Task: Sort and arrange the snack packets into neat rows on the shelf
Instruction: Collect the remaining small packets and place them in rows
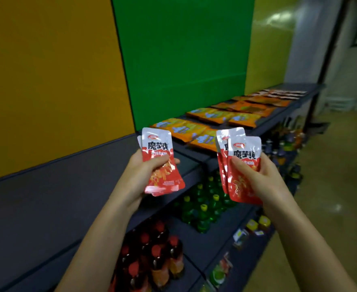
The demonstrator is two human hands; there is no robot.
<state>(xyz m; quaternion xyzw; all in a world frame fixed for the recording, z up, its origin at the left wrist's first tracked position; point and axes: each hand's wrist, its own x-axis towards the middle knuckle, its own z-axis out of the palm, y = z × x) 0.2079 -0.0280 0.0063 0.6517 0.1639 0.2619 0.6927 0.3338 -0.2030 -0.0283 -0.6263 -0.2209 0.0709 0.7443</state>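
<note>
My left hand [140, 172] grips a small stack of red-and-white snack packets [159, 144], thumb across the front. My right hand [257, 175] holds a second fanned bunch of the same red-and-white packets [244, 144], thumb pressed on the front one. Both bunches are upright, held in the air above the dark top shelf [72, 203]. Farther along that shelf lie rows of orange snack packets [196, 129], then darker orange ones [247, 107] and red-white ones [283, 93] at the far end.
Below the top shelf stand red-capped bottles [154, 262] and green bottles with yellow caps [205, 207]. Small boxed goods [255, 226] sit on a lower tier. Yellow and green wall panels [183, 49] back the shelf. The aisle floor [331, 186] runs along the right.
</note>
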